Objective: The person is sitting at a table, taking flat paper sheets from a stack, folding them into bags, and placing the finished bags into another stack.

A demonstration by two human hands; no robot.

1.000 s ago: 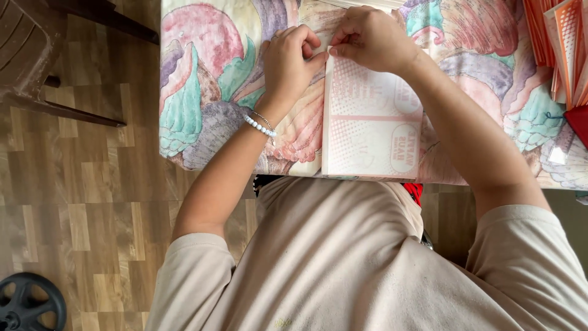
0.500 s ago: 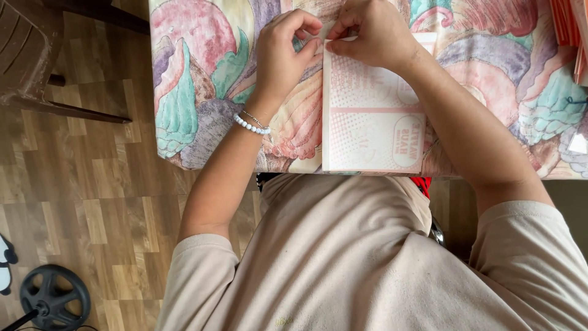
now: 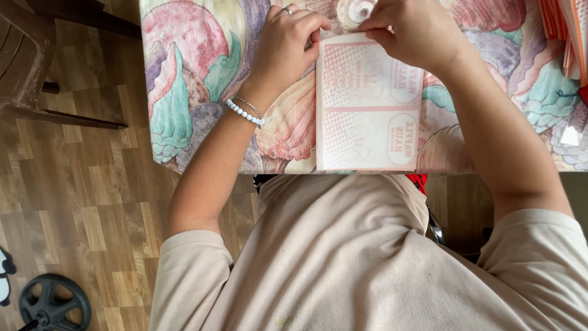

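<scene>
A flat printed paper sheet (image 3: 367, 104), white with pale red dotted panels and rounded labels, lies on the bench (image 3: 184, 92) at its near edge, its lower border level with that edge. The left hand (image 3: 288, 43) is curled with its fingertips pressed on the sheet's top left corner; the right hand (image 3: 419, 30) pinches the sheet's upper edge between thumb and fingers. To crease or peel here cleanly, it seems best to hold the corner still and keep the edges square. The bench wears a smooth cloth with large pastel shell shapes. A stack of orange papers (image 3: 560, 27) sits at the far right corner.
</scene>
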